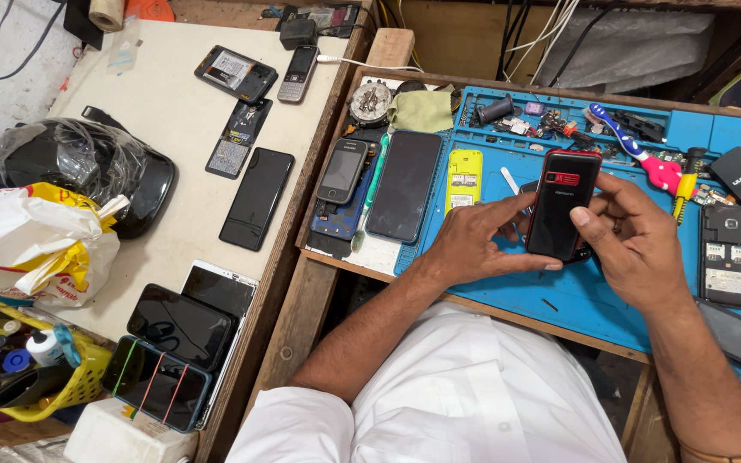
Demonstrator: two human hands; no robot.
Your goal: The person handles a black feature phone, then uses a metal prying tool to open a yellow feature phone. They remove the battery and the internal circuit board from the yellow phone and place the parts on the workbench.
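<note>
Both hands hold a small black phone with a red rim (562, 204), its back facing up, just above a blue work mat (508, 283). My left hand (473, 240) grips its lower left edge with thumb and fingers. On the other side my right hand (628, 236) clasps the phone, thumb pressed on its back cover. Beside the left hand lie a yellow phone housing (464, 178) and a large black smartphone (404, 184). An opened phone (726, 255) with its card slots showing lies right of my right hand.
Small parts, a blue-and-white toothbrush (615, 129), a yellow-handled screwdriver (688, 178) and a green cloth (422, 110) sit along the mat's far edge. The white table (173, 111) at left carries several phones, a black helmet (87, 167), a plastic bag (32, 240) and a yellow basket (36, 364).
</note>
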